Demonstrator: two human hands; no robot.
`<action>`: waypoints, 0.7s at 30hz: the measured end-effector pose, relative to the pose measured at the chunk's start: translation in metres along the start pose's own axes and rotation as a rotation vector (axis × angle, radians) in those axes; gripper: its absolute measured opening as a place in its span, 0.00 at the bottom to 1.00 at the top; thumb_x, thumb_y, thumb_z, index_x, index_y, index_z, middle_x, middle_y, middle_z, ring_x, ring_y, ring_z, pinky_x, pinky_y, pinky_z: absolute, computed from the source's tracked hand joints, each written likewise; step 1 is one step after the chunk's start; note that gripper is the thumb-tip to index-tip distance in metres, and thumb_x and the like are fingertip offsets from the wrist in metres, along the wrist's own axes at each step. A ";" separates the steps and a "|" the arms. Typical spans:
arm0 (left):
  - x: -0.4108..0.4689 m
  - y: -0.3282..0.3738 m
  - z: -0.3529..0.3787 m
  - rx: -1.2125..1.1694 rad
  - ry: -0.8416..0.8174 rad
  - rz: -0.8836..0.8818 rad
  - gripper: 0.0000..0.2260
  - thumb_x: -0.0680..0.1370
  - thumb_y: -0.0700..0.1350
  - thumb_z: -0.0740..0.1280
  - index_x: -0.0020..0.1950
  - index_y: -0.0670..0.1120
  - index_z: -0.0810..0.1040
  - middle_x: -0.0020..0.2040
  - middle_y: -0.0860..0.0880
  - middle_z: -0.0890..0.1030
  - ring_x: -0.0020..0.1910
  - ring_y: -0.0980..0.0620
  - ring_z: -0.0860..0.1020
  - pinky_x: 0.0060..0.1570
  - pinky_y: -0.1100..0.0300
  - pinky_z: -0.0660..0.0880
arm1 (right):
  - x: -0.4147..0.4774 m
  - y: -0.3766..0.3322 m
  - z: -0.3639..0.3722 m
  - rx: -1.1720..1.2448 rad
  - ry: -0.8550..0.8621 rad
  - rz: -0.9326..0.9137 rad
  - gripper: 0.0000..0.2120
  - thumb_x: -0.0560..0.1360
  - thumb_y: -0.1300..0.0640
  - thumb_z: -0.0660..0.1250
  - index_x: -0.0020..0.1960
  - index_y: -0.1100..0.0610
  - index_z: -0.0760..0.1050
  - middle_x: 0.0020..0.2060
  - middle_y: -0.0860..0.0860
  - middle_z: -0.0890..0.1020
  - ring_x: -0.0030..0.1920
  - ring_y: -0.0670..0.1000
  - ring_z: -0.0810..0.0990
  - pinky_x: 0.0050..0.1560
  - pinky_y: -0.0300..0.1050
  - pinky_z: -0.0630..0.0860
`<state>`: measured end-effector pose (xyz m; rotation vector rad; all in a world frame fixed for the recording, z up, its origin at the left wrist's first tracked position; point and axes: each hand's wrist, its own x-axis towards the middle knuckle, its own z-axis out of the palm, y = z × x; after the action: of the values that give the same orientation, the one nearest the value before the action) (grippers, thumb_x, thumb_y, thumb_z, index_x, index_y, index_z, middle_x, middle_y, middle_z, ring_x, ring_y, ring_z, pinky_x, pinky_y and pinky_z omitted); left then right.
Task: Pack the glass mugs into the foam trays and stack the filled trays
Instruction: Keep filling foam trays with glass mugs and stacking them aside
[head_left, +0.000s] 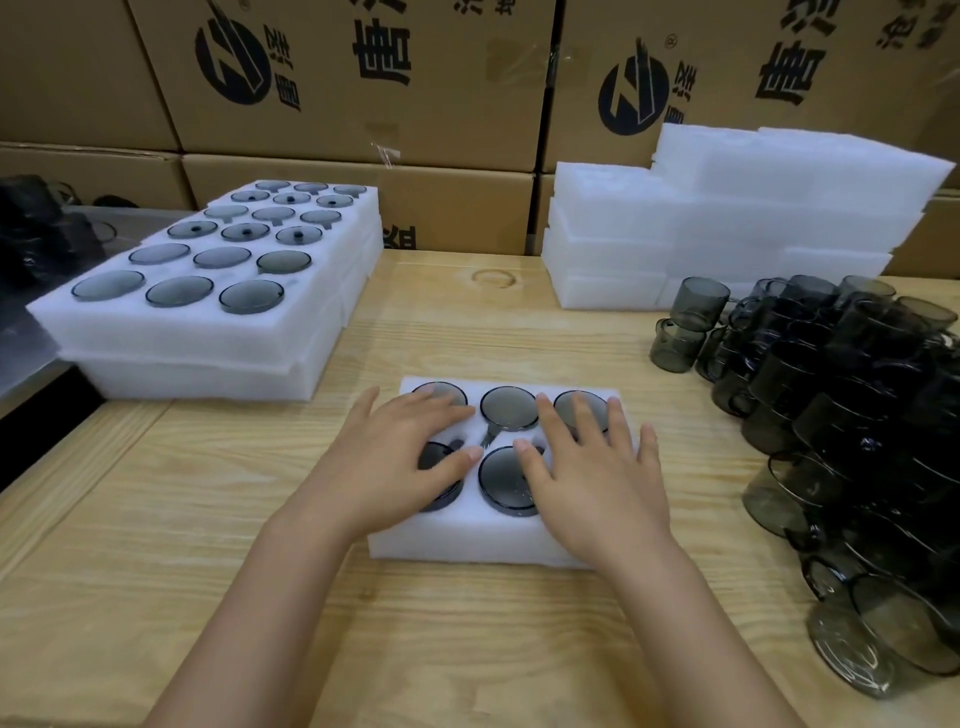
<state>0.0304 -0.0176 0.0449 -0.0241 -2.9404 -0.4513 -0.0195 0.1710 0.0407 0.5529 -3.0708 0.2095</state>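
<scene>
Left grip and right grip palm-down, fingers straight and spread, side by side, not touching. Bare forearms extend from near edge.

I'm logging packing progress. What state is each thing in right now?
Front tray: five slots filled, sixth covered.
Left hand: open, flat on it.
Right hand: open, flat on it.
Left stack: filled, two layers.
Back trays: stacked, no mugs visible.
Loose mugs: piled, unpacked.

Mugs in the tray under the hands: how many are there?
5: far-left mug, far-middle mug, far-right mug, near-left mug, near-middle mug. The right hand may hide a sixth.
</scene>
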 end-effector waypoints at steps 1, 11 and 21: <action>-0.001 0.007 -0.003 0.082 0.047 0.005 0.23 0.78 0.64 0.54 0.71 0.57 0.69 0.73 0.59 0.66 0.74 0.61 0.59 0.74 0.49 0.45 | 0.000 -0.001 0.001 0.005 0.023 -0.003 0.28 0.78 0.37 0.39 0.76 0.42 0.40 0.77 0.47 0.46 0.75 0.55 0.36 0.72 0.59 0.36; -0.021 0.067 0.044 0.349 0.192 0.412 0.27 0.70 0.53 0.66 0.69 0.50 0.74 0.66 0.45 0.76 0.65 0.43 0.75 0.61 0.40 0.72 | 0.006 0.037 0.008 1.053 0.820 -0.001 0.19 0.78 0.47 0.50 0.55 0.54 0.76 0.51 0.45 0.80 0.55 0.43 0.76 0.57 0.35 0.69; 0.073 0.006 0.044 0.499 0.394 0.376 0.18 0.78 0.52 0.55 0.59 0.48 0.80 0.60 0.45 0.80 0.57 0.45 0.79 0.53 0.50 0.71 | 0.026 0.038 0.037 0.822 0.633 0.063 0.25 0.76 0.45 0.47 0.59 0.59 0.74 0.52 0.46 0.75 0.57 0.46 0.69 0.58 0.37 0.62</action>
<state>-0.0487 0.0011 0.0174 -0.3701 -2.4932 0.3008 -0.0569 0.1919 0.0006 0.2922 -2.2793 1.3680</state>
